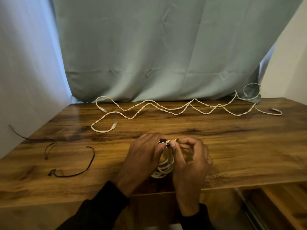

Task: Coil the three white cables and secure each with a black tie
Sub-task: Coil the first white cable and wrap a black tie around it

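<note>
Fingers of both hands, left hand (146,151) and right hand (191,156), are pinching a thin black tie (163,141) round the coiled white cable (163,170) near the wooden table's (249,146) front edge; best keeping the loops squeezed while twisting. Two spare black ties (74,173) are lying left, two loose white braided cables (166,108) waiting along the back edge.

I see a table (232,146) of warm brown wood with dark grain streaks. The coiled cable (164,168) is white, the tie (163,141) around its top black. Two loose cables (166,107) are white and braided-looking. Two spare ties (78,173) are black. The curtain (149,47) is pale grey-green, the sleeves (99,211) black.
</note>
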